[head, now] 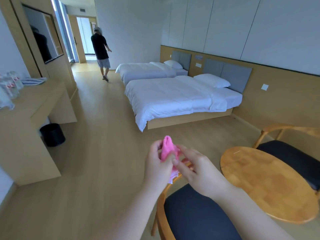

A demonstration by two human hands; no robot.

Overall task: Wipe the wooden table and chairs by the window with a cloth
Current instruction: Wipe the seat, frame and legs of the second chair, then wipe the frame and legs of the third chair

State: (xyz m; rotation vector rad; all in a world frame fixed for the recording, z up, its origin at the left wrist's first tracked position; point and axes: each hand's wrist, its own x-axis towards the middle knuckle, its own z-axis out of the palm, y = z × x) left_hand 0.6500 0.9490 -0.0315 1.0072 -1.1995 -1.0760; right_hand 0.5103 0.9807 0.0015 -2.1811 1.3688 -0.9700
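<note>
While both hands pinch it, cloth [167, 148] sits between them.

Both bare forearms reach forward from the lower edge of the view and converge at its middle — the left hand [158, 163] raised with its palm turned inward, fingers and thumb curled closed around a small bunched pink cloth [167, 148]. The right hand [195, 168] lies just beside it, back of the hand upward, fingers bent and pinching the same cloth from the other side — fingertips touching the left hand's.
</note>
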